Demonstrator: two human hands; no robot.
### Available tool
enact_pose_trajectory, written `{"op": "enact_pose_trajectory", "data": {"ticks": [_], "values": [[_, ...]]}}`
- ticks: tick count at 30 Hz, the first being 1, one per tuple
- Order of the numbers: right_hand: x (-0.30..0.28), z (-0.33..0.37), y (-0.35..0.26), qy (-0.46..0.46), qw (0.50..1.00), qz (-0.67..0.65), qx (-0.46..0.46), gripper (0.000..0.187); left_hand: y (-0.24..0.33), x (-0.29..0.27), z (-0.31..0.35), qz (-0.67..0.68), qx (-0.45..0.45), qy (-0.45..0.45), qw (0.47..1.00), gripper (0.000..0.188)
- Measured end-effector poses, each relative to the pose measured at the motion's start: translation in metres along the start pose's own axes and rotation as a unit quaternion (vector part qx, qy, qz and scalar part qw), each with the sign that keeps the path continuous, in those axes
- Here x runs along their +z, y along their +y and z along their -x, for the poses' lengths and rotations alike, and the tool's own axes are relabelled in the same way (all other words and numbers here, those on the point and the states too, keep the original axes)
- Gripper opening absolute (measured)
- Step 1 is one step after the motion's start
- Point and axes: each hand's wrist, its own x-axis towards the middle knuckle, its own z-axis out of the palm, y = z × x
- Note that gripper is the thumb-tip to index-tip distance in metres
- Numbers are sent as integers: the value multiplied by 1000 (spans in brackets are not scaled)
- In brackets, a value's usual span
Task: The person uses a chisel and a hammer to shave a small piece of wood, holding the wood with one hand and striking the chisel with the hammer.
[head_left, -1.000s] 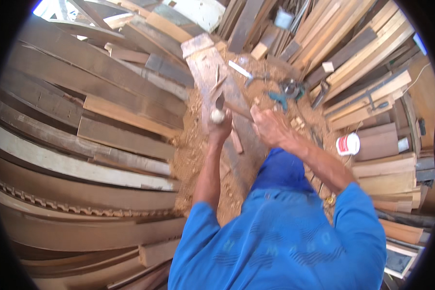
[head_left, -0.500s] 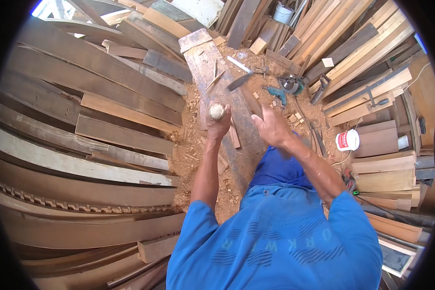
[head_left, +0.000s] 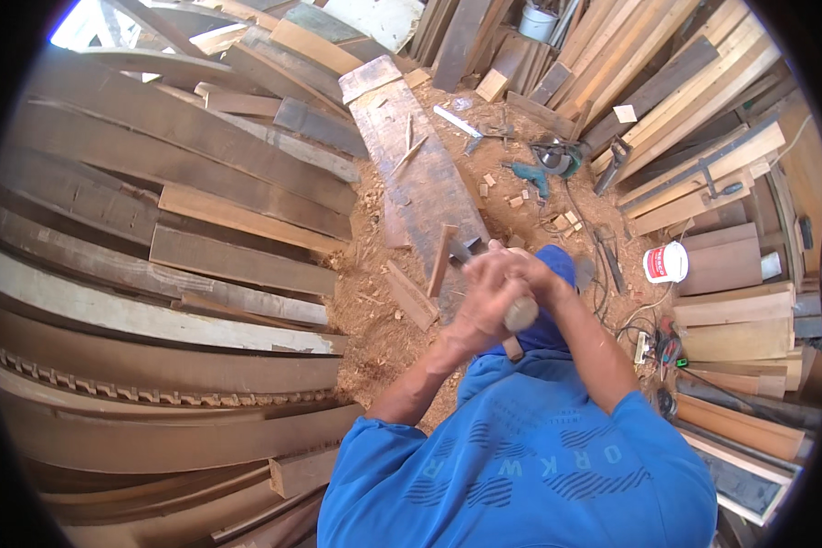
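Observation:
My left hand (head_left: 486,294) is closed around a round wooden piece (head_left: 521,313), whose pale blunt end faces up; its other end is hidden. Just behind and to the right, my right hand (head_left: 541,278) is closed, mostly covered by the left. Below the hands shows a squared wooden handle end (head_left: 513,349), seemingly of the wood-handled bladed tool. Dark metal (head_left: 471,245) pokes out beyond my fingers, but which tool it belongs to I cannot tell. A short wood strip (head_left: 442,260) stands tilted beside it, over the long worn plank (head_left: 420,183).
Sawdust and shavings (head_left: 374,310) cover the ground. Stacked boards (head_left: 247,256) line the left side. To the right are a teal power tool (head_left: 528,178), a handsaw (head_left: 614,164), a white bucket (head_left: 665,263), cords and more timber (head_left: 685,100). Two thin sticks (head_left: 409,151) lie on the plank.
Both hands have come together and closer to my body: the left swung right with the wooden piece, the right moved down. The tool's blade, raised over the plank before, is largely hidden.

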Motion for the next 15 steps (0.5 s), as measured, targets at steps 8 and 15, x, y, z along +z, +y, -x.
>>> {"op": "enact_pose_trajectory", "data": {"ticks": [8, 15], "values": [[-35, 51, -52, -35, 905, -244, 348, 24, 6, -20, -8, -103, -72, -99, 987, 23], [-5, 68, -52, -80, 953, -52, 289, 29, -73, 9, 63, 273, -455, -190, 826, 51]]}}
